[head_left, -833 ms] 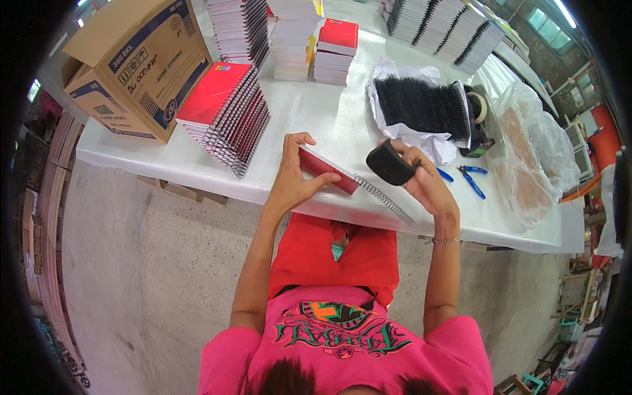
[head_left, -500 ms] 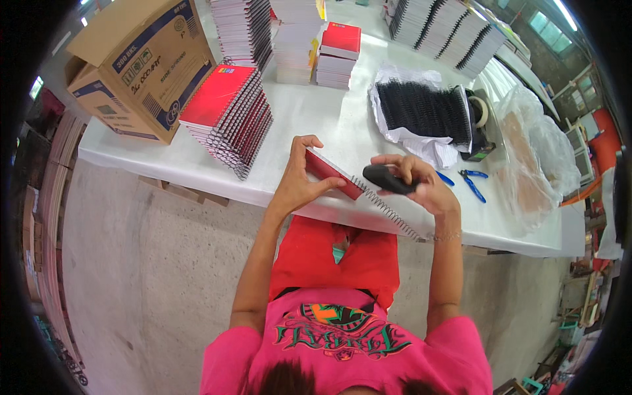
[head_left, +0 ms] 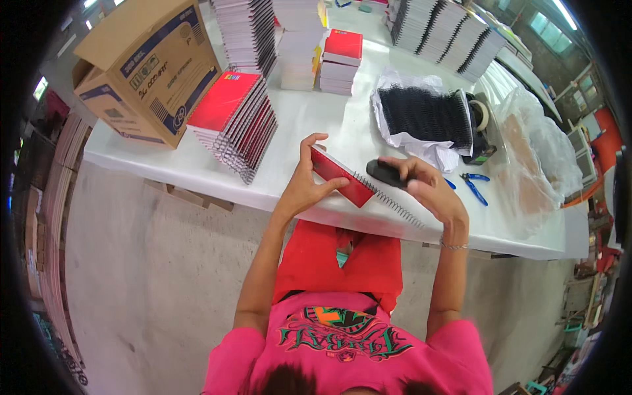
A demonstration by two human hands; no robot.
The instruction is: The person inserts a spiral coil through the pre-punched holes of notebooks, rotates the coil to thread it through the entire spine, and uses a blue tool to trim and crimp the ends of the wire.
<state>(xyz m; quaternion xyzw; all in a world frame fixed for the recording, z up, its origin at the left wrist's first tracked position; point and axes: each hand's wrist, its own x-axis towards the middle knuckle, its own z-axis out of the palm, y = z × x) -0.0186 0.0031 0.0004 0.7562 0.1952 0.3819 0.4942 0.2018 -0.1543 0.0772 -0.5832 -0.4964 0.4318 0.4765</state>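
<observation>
My left hand (head_left: 308, 181) grips a red-covered notebook (head_left: 356, 191) at the table's front edge, thumb on the cover and fingers behind it. A dark wire spiral coil (head_left: 395, 207) runs along the notebook's upper edge, and its free end sticks out past the corner toward my right wrist. My right hand (head_left: 431, 187) is closed on a black, rounded hand-held tool (head_left: 387, 172); its exact kind is unclear. The tool sits right beside the coil, and whether they touch I cannot tell.
A stack of red spiral notebooks (head_left: 230, 108) stands left, by a cardboard box (head_left: 141, 76). Taller notebook stacks (head_left: 243, 33) and loose red-topped pads (head_left: 342, 49) stand behind. At right lie black coils (head_left: 424, 115) on paper, blue-handled pliers (head_left: 475, 187), a tape roll (head_left: 480, 113) and a plastic bag (head_left: 540, 151).
The notebook has tilted to show more of its red cover. My right hand and the black tool have shifted slightly. Less of the coil's free end sticks out.
</observation>
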